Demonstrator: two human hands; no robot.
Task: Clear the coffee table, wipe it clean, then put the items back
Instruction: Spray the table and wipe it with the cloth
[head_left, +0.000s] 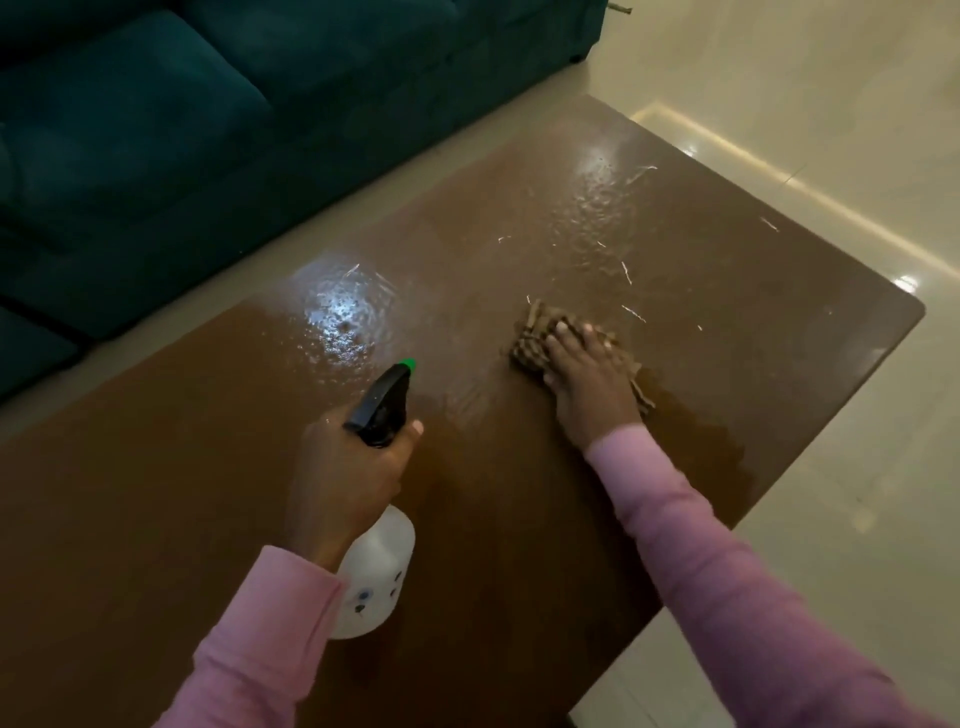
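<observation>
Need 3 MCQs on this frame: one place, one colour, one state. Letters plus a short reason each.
1. Where is the cloth?
A. on the sofa
B. flat on the coffee table under the right hand
C. on the floor

2. What colour is the tip of the spray bottle nozzle?
A. green
B. red
C. yellow

3. What is the state of the tabletop ahead of the hands?
A. covered with items
B. dusty and dry
C. wet with spray patches

Answers:
1 B, the right hand presses the cloth onto the table near its right side.
2 A, a green tip shows at the front of the black trigger head held in the left hand.
3 C, glistening droplets and streaks catch the light in two patches.
</observation>
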